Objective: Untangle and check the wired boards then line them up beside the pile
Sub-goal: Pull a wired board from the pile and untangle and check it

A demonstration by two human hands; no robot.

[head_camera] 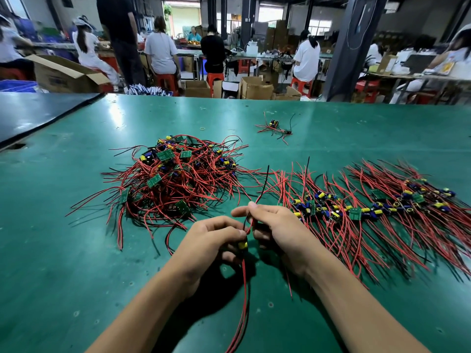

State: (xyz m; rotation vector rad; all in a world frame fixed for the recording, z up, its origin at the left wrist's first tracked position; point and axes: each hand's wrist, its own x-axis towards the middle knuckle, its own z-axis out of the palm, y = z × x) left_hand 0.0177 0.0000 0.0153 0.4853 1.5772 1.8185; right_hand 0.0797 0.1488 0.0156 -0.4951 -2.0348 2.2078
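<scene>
Head camera, from my remote seat: both hands work just in front of the pile [175, 174] of tangled boards on the green bench [63, 263]. My left hand [211, 240] curls its fingers round one wired board [242, 245], its yellow part showing by the thumb. My right hand [277, 230] pinches that board's red and black wires [245, 289] between thumb and forefinger. Right of the pile, touching its outer leads, lies the row [356, 207] of boards already lined up. Beyond the pile, well apart, sit a few stray boards [275, 127] and a rubber band [202, 128].
</scene>
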